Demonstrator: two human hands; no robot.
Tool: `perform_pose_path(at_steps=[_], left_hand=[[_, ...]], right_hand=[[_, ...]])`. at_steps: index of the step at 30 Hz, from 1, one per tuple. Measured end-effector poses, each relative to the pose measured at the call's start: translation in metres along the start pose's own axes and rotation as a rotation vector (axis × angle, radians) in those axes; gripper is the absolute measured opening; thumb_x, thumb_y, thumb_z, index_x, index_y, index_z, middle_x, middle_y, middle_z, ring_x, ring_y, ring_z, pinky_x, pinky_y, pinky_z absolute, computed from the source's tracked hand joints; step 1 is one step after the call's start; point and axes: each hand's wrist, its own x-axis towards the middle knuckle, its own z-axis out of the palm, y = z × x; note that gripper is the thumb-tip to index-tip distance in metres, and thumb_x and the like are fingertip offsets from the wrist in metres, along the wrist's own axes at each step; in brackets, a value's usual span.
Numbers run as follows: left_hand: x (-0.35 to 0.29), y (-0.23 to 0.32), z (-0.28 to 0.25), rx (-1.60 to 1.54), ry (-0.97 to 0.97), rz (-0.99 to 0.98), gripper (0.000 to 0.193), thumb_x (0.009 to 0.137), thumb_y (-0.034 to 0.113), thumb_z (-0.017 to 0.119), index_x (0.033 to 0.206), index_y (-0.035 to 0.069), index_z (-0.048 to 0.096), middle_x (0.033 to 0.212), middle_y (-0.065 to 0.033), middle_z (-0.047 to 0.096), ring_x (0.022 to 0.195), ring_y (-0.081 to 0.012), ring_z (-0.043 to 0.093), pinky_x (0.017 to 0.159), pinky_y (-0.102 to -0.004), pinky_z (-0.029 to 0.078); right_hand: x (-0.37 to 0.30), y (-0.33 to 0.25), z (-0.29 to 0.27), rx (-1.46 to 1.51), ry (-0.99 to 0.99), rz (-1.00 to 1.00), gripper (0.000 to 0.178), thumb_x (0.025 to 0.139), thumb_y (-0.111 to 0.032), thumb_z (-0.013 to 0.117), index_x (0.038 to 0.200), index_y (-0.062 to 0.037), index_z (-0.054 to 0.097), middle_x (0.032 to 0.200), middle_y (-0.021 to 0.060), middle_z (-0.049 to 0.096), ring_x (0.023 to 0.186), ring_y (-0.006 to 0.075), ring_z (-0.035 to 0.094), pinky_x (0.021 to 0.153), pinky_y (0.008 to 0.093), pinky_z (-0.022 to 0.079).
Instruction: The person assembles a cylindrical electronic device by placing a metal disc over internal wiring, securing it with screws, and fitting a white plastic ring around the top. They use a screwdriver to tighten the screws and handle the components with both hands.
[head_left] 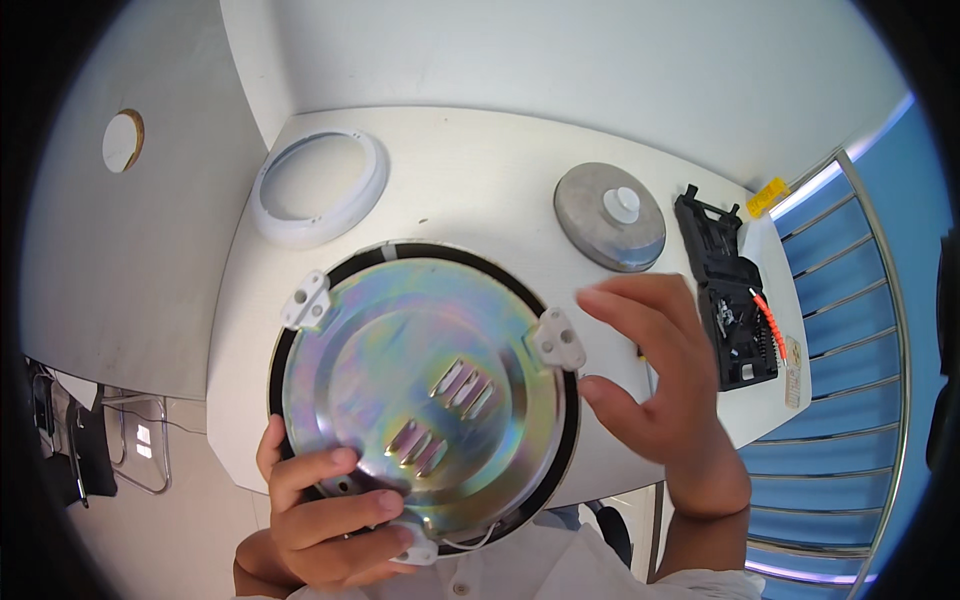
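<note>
A round metal base plate (420, 330) with a rainbow sheen is held up in front of me, over the near side of the table. It has a black rim, two groups of raised slots and white plastic feet at its edge. One foot (307, 302) is at the upper left and another foot (558, 340) at the right. My left hand (335, 525) grips the lower left edge, its fingers over the face and partly covering the bottom foot (415, 545). My right hand (665, 370) is open beside the right foot, thumb and fingers apart, holding nothing.
On the white table (470, 160) lie a white plastic ring (375, 180) at the back left and a grey round lid (600, 235) with a white knob. An open black tool case (715, 240) holds an orange-shafted tool (768, 325). Metal railing (905, 330) runs along the right.
</note>
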Motion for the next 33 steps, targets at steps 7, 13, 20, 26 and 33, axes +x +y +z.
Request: perform_pose_path(at_steps=[7, 13, 20, 26, 33], left_hand=[[-0.014, -0.002, -0.005, 0.007, -0.011, -0.002, 0.022, 0.077, 0.040, 0.072, 0.080, 0.024, 0.058, 0.100, 0.0040, 0.054, 0.114, -0.0302, 0.049, 0.109, -0.0634, 0.015], [-0.010, -0.005, 0.002, -0.012, 0.045, 0.037, 0.017, 0.084, 0.037, 0.064, 0.090, 0.022, 0.058, 0.102, 0.0041, 0.056, 0.114, -0.0304, 0.050, 0.107, -0.0636, 0.021], [0.004, -0.014, 0.023, -0.045, 0.280, 0.201, 0.020, 0.084, 0.030, 0.062, 0.098, 0.016, 0.064, 0.104, -0.0028, 0.061, 0.109, -0.0299, 0.055, 0.100, -0.0554, 0.036], [0.008, -0.014, 0.047, -0.135, 0.502, 0.151, 0.013, 0.082, 0.027, 0.064, 0.088, 0.016, 0.063, 0.094, -0.0002, 0.063, 0.105, -0.0278, 0.055, 0.102, -0.0536, 0.031], [0.015, -0.009, 0.055, -0.213, 0.630, 0.135, 0.010, 0.080, 0.025, 0.066, 0.076, 0.016, 0.063, 0.082, 0.0029, 0.064, 0.099, -0.0255, 0.056, 0.105, -0.0514, 0.026]], right_hand=[[0.039, 0.045, -0.007, 0.258, -0.443, -0.190, 0.055, 0.078, -0.034, 0.072, 0.123, -0.0065, 0.056, 0.119, 0.0119, 0.053, 0.110, 0.0287, 0.046, 0.096, 0.0383, 0.036], [0.044, 0.057, 0.003, 0.365, -0.460, -0.247, 0.047, 0.079, -0.031, 0.071, 0.118, -0.0073, 0.058, 0.109, 0.0083, 0.057, 0.100, 0.0276, 0.050, 0.086, 0.0369, 0.043], [0.052, 0.061, 0.003, 0.268, -0.408, -0.384, 0.047, 0.078, -0.037, 0.071, 0.112, -0.0047, 0.063, 0.103, 0.0073, 0.064, 0.091, 0.0261, 0.059, 0.076, 0.0342, 0.050], [0.051, 0.064, 0.005, 0.252, -0.361, -0.429, 0.048, 0.073, -0.029, 0.070, 0.112, -0.0026, 0.059, 0.101, 0.0083, 0.057, 0.091, 0.0252, 0.059, 0.071, 0.0344, 0.049], [0.049, 0.068, 0.009, 0.282, -0.328, -0.464, 0.040, 0.083, -0.030, 0.062, 0.110, 0.0002, 0.061, 0.099, 0.0118, 0.062, 0.086, 0.0246, 0.064, 0.069, 0.0317, 0.054]])
